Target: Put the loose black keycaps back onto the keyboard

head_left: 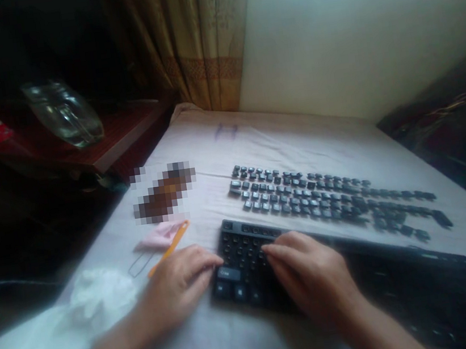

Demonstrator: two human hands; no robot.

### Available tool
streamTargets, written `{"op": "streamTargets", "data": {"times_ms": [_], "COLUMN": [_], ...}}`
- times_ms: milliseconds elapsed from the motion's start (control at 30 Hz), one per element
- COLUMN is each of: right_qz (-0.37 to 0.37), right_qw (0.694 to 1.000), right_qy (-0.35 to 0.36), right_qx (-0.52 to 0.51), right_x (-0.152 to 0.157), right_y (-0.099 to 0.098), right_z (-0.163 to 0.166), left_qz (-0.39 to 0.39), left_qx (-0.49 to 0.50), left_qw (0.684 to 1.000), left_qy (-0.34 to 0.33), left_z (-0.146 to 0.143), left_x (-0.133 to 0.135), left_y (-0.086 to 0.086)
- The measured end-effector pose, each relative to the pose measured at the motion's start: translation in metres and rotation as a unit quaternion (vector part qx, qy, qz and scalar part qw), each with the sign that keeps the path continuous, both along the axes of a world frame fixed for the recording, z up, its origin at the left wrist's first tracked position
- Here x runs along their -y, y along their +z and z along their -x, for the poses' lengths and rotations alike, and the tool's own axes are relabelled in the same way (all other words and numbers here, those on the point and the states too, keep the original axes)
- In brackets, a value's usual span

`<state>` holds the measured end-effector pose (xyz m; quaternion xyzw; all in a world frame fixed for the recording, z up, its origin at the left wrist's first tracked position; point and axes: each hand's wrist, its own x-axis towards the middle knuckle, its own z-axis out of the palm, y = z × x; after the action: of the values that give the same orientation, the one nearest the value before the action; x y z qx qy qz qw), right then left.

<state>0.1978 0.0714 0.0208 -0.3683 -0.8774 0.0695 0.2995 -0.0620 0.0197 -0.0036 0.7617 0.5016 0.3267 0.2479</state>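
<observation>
A black keyboard (pixel 389 285) lies slantwise on the pale sheet, with keycaps fitted along its left end and much of its right side dark and blurred. My left hand (pixel 176 282) is closed at the keyboard's left edge, thumb and fingertips together against it beside a wide keycap (pixel 229 274). Over the left-middle keys, my right hand (pixel 314 272) is pinched, its fingertips down among them. Whatever it may hold is too small and blurred to make out. Beyond the keyboard, loose black keycaps (pixel 271 206) are laid out in several rows.
Left of the keyboard lie a pink cloth (pixel 157 237), an orange stick-like tool (pixel 179 237), a bent wire loop (pixel 137 262) and crumpled white material (pixel 103 294). A pixelated brown object is farther back. A glass jug (pixel 66 116) stands on the dark wooden table (pixel 124 134).
</observation>
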Motion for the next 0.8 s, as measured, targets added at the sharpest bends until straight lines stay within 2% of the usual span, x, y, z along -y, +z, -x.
{"op": "streamTargets", "data": {"times_ms": [233, 467, 667, 800], "right_qz": [0.010, 0.018, 0.025, 0.070], "right_qw": [1.000, 0.999, 0.996, 0.985], "right_qy": [-0.028, -0.034, -0.071, -0.113], "right_qx": [0.011, 0.014, 0.049, 0.106], "right_x": [-0.008, -0.010, -0.029, -0.045], "right_y": [-0.007, -0.013, -0.006, 0.002], "right_z": [-0.005, -0.004, 0.001, 0.012], "left_qz": [-0.083, -0.111, -0.131, -0.136], "left_qx": [-0.027, -0.033, -0.033, -0.028], "left_qw": [0.996, 0.993, 0.991, 0.990], "left_qy": [0.022, 0.015, 0.019, 0.012], "left_z": [-0.004, -0.002, -0.001, 0.000], "left_x": [-0.001, -0.002, -0.003, -0.004], "left_y": [-0.007, -0.012, -0.015, -0.016]}}
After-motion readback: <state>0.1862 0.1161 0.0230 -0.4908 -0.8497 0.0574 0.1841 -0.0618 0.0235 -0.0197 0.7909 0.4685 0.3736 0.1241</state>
